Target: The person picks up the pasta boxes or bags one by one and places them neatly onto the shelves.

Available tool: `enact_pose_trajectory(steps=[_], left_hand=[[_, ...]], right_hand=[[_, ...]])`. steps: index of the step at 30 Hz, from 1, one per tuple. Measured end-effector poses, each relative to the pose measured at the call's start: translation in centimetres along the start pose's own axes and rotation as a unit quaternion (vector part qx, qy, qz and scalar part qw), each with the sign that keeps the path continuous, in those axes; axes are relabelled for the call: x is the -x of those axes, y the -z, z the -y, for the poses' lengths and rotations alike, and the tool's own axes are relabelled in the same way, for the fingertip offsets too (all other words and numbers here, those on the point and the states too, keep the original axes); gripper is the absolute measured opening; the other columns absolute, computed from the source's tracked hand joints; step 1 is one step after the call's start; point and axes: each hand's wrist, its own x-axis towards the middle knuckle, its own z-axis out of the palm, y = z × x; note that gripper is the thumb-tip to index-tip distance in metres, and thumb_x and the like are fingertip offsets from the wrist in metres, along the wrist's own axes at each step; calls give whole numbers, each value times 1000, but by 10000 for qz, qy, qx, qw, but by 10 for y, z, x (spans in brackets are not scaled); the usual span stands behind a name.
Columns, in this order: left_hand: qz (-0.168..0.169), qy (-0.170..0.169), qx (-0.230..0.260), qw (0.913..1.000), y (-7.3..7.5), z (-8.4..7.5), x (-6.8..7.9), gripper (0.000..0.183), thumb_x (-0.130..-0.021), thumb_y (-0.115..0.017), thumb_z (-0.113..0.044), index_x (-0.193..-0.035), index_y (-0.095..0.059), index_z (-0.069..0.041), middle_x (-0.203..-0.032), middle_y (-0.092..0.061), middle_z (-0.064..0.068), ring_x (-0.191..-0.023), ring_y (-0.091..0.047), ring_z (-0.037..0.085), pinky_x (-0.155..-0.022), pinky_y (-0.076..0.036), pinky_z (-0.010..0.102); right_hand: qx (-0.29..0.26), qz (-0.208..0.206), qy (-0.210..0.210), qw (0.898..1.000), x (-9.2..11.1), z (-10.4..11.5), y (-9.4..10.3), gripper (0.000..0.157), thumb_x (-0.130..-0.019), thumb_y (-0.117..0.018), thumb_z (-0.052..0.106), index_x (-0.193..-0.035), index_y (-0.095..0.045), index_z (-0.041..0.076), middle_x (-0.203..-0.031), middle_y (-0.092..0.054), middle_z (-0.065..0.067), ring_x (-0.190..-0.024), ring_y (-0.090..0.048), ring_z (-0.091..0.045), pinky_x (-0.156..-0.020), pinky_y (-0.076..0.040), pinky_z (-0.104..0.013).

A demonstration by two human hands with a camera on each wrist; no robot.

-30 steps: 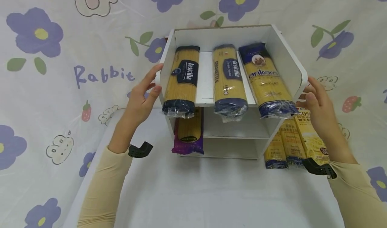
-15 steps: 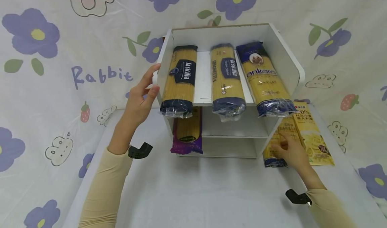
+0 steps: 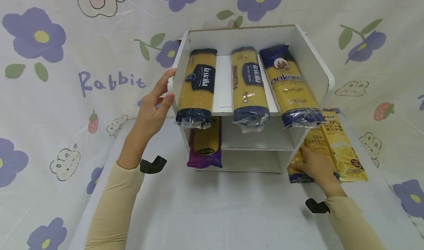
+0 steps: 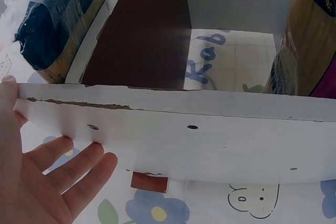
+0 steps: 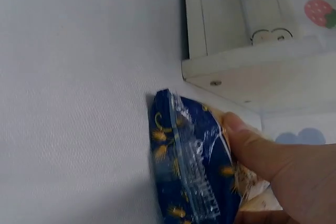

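In the head view, my left hand (image 3: 150,112) rests at the front left edge of a white shelf unit (image 3: 258,132). The left wrist view shows its fingers (image 4: 89,169) extended against the outer side panel. At the unit's right foot, my right hand (image 3: 318,167) grips a yellow spaghetti pack (image 5: 191,161) by its navy end, thumb along one side and the other fingers mostly hidden. That pack lies on the table beside another yellow pasta pack (image 3: 319,141) and a paler yellow one (image 3: 344,147) further right.
On the top shelf lie a dark-labelled spaghetti pack (image 3: 197,90), a second similar pack (image 3: 250,86) and a blue-ended Ankara pack (image 3: 291,88). A purple-ended pasta pack (image 3: 205,147) sticks out of the shelf below. Behind hangs a flowered cloth (image 3: 109,51); the table (image 3: 225,209) is white.
My right hand has left the shelf's right side, come down to the packs on the table and taken hold of the leftmost. My left hand has stayed at the shelf edge.
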Motion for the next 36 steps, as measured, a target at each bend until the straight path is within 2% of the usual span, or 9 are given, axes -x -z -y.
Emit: enact_pose_trajectory(steps=[4, 9, 12, 16, 20, 22, 25, 28, 36], left_hand=[[5, -4, 20, 10000, -1, -1, 0, 71, -92, -41, -71, -153, -36, -34, -148, -53, -3, -123, -60, 20, -96, -55, 50], [-23, 29, 39, 10000, -1, 0, 0, 72, -92, -41, -72, -153, -36, -34, -147, -54, 0, -123, -60, 22, -95, -55, 51], [-35, 58, 25, 10000, -2, 0, 0, 74, -90, -40, -74, -153, -36, -34, -150, -51, -1, -127, -58, 24, -96, -54, 53], [-39, 52, 2, 10000, -2, 0, 1, 75, -90, -40, -75, -153, -35, -35, -153, -48, -3, -130, -57, 26, -96, -53, 54], [-65, 14, -56, 10000, -3, 0, 0, 74, -91, -39, -75, -153, -35, -35, -153, -48, -4, -130, -57, 26, -95, -54, 55], [-39, 2, -53, 10000, -3, 0, -1, 73, -91, -39, -74, -153, -35, -35, -153, -47, -5, -130, -57, 26, -95, -54, 54], [11, -5, -19, 10000, -3, 1, -1, 73, -92, -39, -73, -153, -34, -35, -152, -49, -4, -129, -58, 24, -96, -54, 52], [-8, 3, -20, 10000, -3, 1, -1, 73, -92, -39, -73, -153, -34, -35, -151, -50, -3, -127, -58, 23, -96, -54, 52], [-68, 39, -32, 10000, -2, 1, 0, 75, -90, -39, -76, -153, -34, -36, -151, -51, -1, -127, -58, 24, -94, -54, 54]], right_hand=[[58, 143, -131, 9998, -2, -4, 2, 101, -85, -73, 51, -157, -20, 3, -117, -62, -36, -69, -63, -29, -56, -47, -39], [-185, 59, -169, 9997, -3, -13, 0, 107, -83, -74, 53, -158, -14, 6, -126, -55, -41, -74, -62, -36, -61, -49, -47], [-469, 29, -185, 9987, -1, -17, 1, 103, -85, -73, 50, -158, -14, 8, -138, -46, -40, -100, -61, -53, -77, -50, -61], [-908, 108, -66, 9958, 1, -19, 8, 90, -90, -71, 34, -156, -19, 2, -150, -31, -40, -127, -39, -64, -96, -38, -74], [-1339, 413, -70, 9901, 0, -18, 16, 88, -92, -69, 22, -156, -14, -1, -152, -22, -42, -133, -27, -65, -103, -30, -76], [-1502, 670, -72, 9864, -1, -16, 21, 90, -92, -70, 21, -156, -11, -2, -150, -24, -44, -127, -37, -65, -100, -38, -73], [-1891, 1221, -118, 9743, -4, -16, 29, 95, -92, -70, 21, -157, -4, -1, -139, -37, -45, -93, -64, -43, -80, -54, -52], [-2556, 1800, -165, 9497, -8, -18, 35, 97, -94, -67, 18, -159, 4, 8, -134, -41, -38, -66, -53, -14, -63, -48, -32], [-3533, 2179, -105, 9097, -5, -33, 34, 92, -98, -62, 25, -159, 8, 28, -162, -2, -29, -126, -46, -31, -96, -48, -37]])
